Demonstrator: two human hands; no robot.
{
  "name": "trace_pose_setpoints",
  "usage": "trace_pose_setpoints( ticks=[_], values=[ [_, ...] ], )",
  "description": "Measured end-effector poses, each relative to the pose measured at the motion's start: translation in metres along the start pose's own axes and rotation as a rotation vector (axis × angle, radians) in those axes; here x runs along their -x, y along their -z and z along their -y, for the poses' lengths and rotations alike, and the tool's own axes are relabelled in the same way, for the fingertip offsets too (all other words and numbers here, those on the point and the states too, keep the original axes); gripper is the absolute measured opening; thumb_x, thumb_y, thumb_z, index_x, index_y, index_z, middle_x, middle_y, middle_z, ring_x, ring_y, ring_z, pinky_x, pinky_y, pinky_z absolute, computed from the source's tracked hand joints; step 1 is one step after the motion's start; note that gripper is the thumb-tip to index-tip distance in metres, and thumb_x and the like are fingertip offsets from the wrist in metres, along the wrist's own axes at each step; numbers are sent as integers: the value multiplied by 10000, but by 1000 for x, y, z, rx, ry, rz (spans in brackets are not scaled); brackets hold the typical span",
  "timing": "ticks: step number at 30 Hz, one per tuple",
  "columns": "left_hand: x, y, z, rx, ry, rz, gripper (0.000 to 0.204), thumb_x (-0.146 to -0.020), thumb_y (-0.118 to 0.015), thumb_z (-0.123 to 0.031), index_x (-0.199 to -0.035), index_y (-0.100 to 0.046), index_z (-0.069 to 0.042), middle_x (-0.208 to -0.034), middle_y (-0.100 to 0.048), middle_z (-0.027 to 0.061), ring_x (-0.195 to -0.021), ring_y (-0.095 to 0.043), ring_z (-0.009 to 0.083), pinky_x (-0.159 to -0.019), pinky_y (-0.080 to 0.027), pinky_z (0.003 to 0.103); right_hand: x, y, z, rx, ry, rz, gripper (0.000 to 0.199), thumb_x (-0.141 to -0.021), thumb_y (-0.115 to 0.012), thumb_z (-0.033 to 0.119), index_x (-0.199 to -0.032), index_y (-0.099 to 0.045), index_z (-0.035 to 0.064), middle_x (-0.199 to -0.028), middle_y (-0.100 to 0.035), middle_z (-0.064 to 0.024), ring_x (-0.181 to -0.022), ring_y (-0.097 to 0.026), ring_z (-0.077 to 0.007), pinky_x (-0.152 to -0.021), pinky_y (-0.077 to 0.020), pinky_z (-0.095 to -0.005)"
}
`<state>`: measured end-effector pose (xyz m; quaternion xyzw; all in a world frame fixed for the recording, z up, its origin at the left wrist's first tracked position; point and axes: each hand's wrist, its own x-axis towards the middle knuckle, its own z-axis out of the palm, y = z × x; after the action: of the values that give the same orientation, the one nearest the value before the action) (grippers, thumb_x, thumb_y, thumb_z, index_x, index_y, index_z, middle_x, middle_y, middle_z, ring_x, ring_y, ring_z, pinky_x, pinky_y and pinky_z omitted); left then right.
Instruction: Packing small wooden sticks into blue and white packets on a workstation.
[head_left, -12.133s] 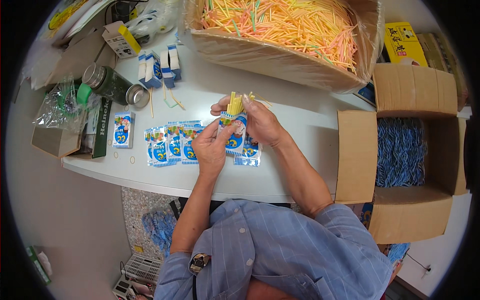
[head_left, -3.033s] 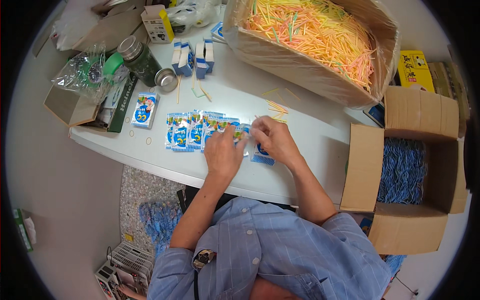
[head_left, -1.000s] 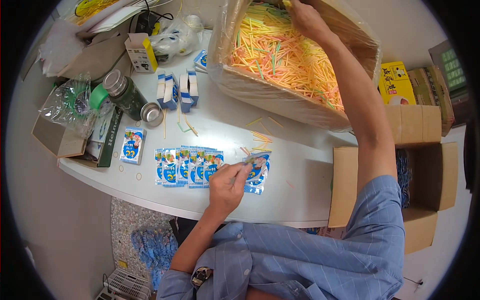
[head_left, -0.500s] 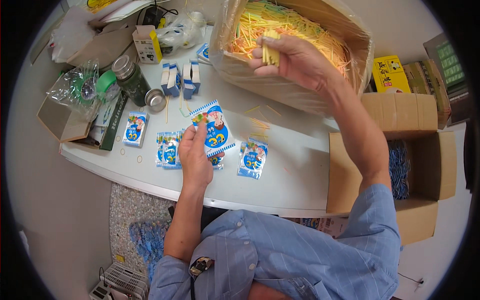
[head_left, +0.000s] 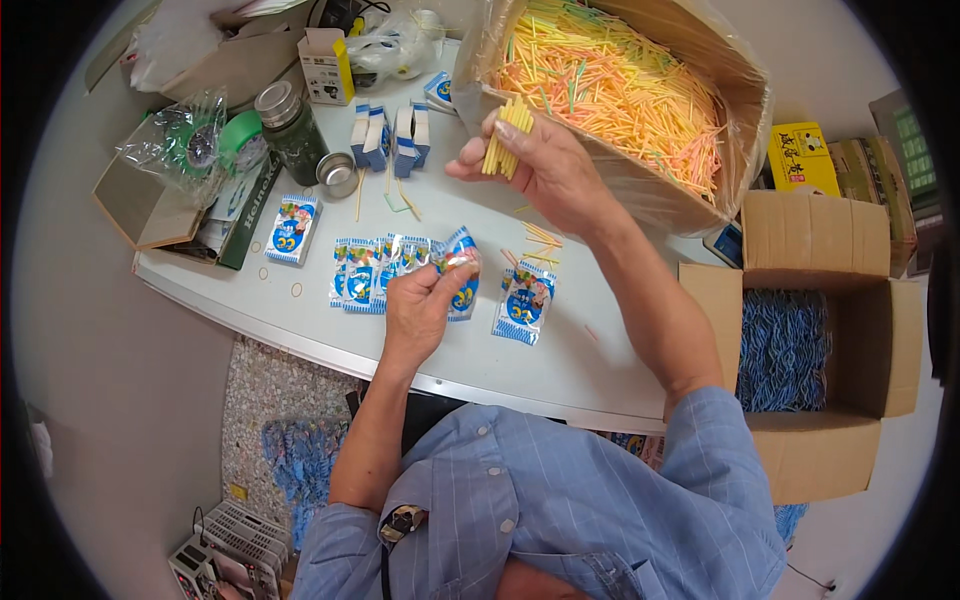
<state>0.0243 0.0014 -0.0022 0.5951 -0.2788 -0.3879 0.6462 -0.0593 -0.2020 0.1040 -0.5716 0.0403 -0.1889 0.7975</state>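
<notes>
My right hand (head_left: 560, 165) is closed around a bundle of thin yellow sticks (head_left: 508, 138), raised beside the large plastic-lined carton (head_left: 610, 165). That carton holds a heap of yellow, orange and green sticks (head_left: 600, 70). Lower down, my left hand (head_left: 418, 310) pinches a small blue-and-white packet (head_left: 462, 278) near its top; the packet looks bent. A row of similar packets (head_left: 360, 275) lies on the table just left of it. To the right lies another packet (head_left: 522, 302), below some loose sticks (head_left: 541, 240).
An open cardboard box (head_left: 815, 225) at the right contains many blue packets (head_left: 785, 345). Farther left stand a dark green flask (head_left: 292, 135), its metal cup (head_left: 337, 175), banded stacks of blue-and-white packets (head_left: 410, 140) and a thick upright packet stack (head_left: 292, 230). A tray-like box (head_left: 150, 205) holds tape.
My right hand has come down and left with the yellow sticks, away from over the carton. My left hand has shifted right and lower with its packet, which now looks bent.
</notes>
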Motion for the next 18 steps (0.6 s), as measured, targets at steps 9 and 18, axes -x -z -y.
trace_pose_setpoints(
  ticks=[9, 18],
  values=[
    [6, 0, -18, -100, -47, 181, 180, -900, -734, -148, -926, -764, 27, -737, -710, 23, -650, -564, 27, -572, -446, 227, 29, -25, -32, 32, 166, 47, 242, -1057, -459, 249, -1173, -492, 38, -1140, -666, -192, -1211, -604, -346, -1131, -364, -496],
    [8, -4, -36, -70, -42, 250, 172, -908, -719, -137, -941, -764, 26, -845, -762, 73, -737, -655, 55, -655, -517, 225, 48, -31, -44, 73, 66, 56, 251, -1046, -488, 266, -1163, -514, 45, -1168, -672, -186, -1278, -560, -356, -1199, -231, -504]
  ],
)
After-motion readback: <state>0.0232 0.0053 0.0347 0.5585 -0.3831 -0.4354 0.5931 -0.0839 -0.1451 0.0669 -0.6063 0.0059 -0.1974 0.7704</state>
